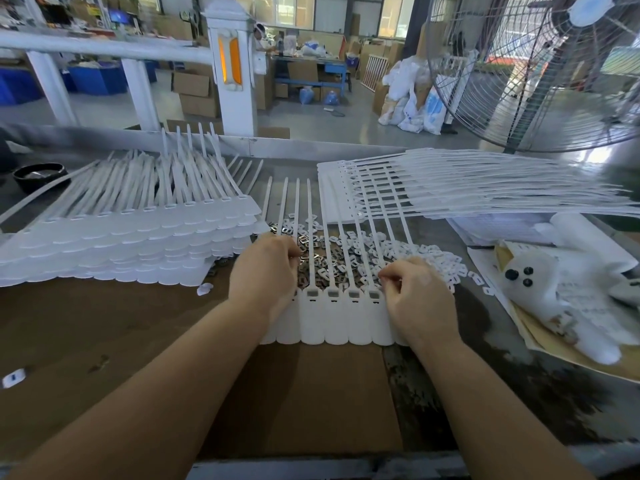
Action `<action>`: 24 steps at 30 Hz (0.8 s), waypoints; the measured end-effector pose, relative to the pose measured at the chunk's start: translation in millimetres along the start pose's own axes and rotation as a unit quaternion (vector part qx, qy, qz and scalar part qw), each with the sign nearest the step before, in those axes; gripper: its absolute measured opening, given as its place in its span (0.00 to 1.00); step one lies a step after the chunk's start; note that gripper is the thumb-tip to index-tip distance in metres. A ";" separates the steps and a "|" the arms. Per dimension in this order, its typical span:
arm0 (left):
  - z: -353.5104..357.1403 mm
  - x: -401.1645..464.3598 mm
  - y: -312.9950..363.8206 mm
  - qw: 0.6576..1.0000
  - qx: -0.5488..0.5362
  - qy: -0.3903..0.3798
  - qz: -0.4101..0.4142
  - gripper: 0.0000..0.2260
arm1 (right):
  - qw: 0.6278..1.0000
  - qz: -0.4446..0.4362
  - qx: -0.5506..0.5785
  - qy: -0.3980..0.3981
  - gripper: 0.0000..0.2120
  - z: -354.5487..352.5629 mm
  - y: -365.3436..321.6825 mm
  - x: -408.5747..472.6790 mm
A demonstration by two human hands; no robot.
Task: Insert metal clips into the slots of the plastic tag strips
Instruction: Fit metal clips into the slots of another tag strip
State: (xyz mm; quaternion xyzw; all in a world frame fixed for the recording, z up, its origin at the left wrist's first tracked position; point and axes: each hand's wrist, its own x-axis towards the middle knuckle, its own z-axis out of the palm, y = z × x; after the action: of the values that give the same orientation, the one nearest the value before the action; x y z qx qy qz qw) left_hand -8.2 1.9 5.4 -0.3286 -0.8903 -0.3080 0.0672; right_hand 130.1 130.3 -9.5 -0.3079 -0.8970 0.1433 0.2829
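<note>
Both bare forearms reach forward, converging slightly, wrists level. Left hand [265,271] lies knuckles up, fingers curled under at the tips; whether anything sits in its grip cannot be told. Right hand [415,292] likewise curled, thumb against forefinger, contents hidden.

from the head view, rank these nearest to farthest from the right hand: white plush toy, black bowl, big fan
1. White plush toy, just right of the right hand.
2. Big fan, standing far right behind the table.
3. Black bowl, far left across the table.
</note>
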 end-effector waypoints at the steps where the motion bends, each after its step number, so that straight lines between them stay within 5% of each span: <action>1: -1.1 2.7 -3.2 1.000 0.013 -0.004 -0.009 0.10 | 1.000 -0.003 0.001 0.003 0.08 0.5 0.2 -0.4; 8: -4.0 13.7 -10.9 0.992 0.089 -0.088 -0.019 0.12 | 1.000 -0.018 0.005 0.013 0.07 1.5 -0.4 -2.3; 24: -2.9 9.0 -10.9 0.995 0.086 -0.048 -0.015 0.09 | 1.000 -0.019 0.007 0.013 0.07 1.4 0.3 -3.7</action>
State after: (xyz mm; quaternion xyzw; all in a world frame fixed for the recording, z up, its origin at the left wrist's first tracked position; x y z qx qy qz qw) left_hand -22.3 -1.3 5.1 -0.3225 -0.9206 -0.2148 0.0483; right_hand 131.8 128.1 -12.3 -0.2907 -0.8978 0.1405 0.2994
